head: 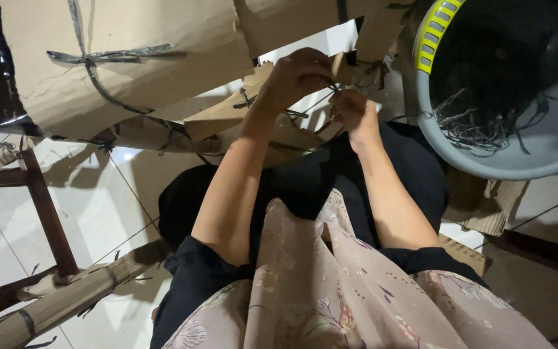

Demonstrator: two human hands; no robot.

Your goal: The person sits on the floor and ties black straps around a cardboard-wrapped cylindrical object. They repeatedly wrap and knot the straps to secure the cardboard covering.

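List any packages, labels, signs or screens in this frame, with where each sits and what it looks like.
No labels, signs or screens show.
Cardboard bundle: top left, large, brown, tied with dark strips.
Rolled cardboard: bottom left on the white floor, brown tube banded with dark strips.
Small cardboard roll: top centre, pinched by the left hand, with the right hand just below.
Basin: top right, grey, round, holding dark strips.

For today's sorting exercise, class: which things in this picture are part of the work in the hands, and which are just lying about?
In use:
- left hand gripping a small brown cardboard roll
- right hand pinching a thin black strip

Lying about:
- grey plastic basin with yellow vented rim holding black strip offcuts
- dark wooden frame
- tied cardboard tube on the floor
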